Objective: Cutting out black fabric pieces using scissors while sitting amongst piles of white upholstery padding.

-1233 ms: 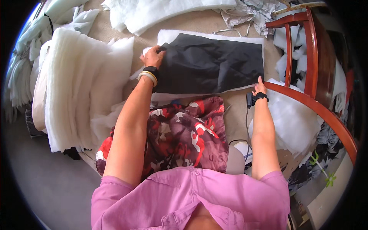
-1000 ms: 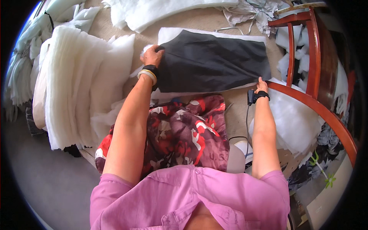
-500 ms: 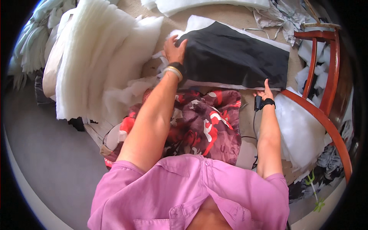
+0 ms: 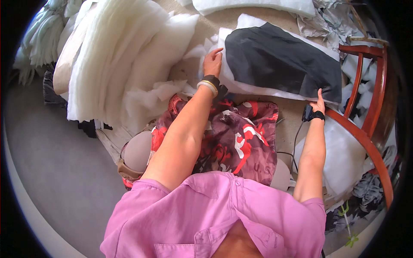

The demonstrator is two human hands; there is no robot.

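Observation:
A dark, black-looking fabric piece (image 4: 279, 60) lies on a larger sheet of white batting (image 4: 249, 20), which shows along its edges. My left hand (image 4: 212, 63) is over the batting's left edge, fingers reaching out and apart from the dark fabric; it holds nothing that I can see. At the near right corner my right hand (image 4: 317, 104) has its thumb on top of the fabric, with the other fingers mostly hidden below the edge. It grips the layered fabric and batting there. A watch-like black band is on each wrist.
A tall stack of white batting (image 4: 107, 64) stands at the left. Camouflage cloth (image 4: 241, 137) in red and maroon covers my lap. A reddish wooden chair frame (image 4: 363, 135) lies close to my right arm, with white sheets (image 4: 337, 150) under it. Crumpled pale cloth (image 4: 329, 21) is at the far right.
My left hand has come off the dark fabric onto the batting's left edge. The fabric's left edge now lies rounded and flatter. My right hand stays at its corner; the whole view has shifted.

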